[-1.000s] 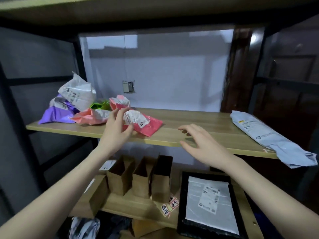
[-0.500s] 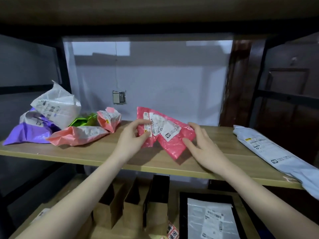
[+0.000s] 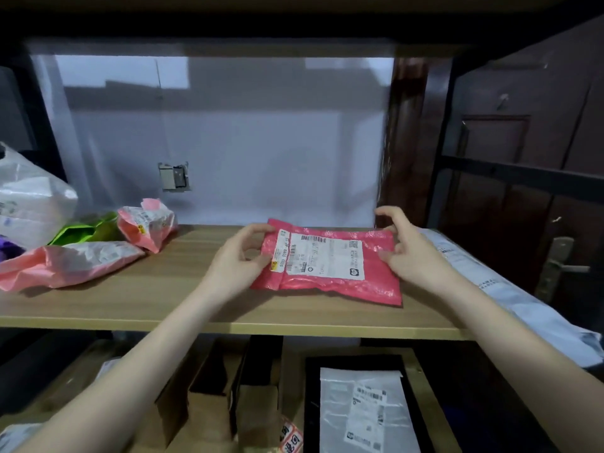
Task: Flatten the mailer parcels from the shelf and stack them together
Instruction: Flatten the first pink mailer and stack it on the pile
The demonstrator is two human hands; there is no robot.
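Observation:
A red mailer (image 3: 340,286) with a white shipping label lies spread out on the wooden shelf (image 3: 170,308), near the middle. My left hand (image 3: 238,259) pinches its left edge, and my right hand (image 3: 408,253) holds its right edge. To the left sits a heap of crumpled mailers: a pale pink one (image 3: 65,263), a small pink one (image 3: 147,223), a green one (image 3: 85,228) and a white one (image 3: 29,197). A long grey mailer (image 3: 510,289) lies flat at the shelf's right end.
The shelf above hangs low over the work area. Below stand several brown cardboard boxes (image 3: 209,410) and a black tray (image 3: 313,403) with a white mailer in it. Dark metal uprights and a brown door (image 3: 523,191) close off the right side.
My left hand took the red mailer from the heap and carried it right. Both hands then stretched it out, and it now lies spread on the shelf, label up.

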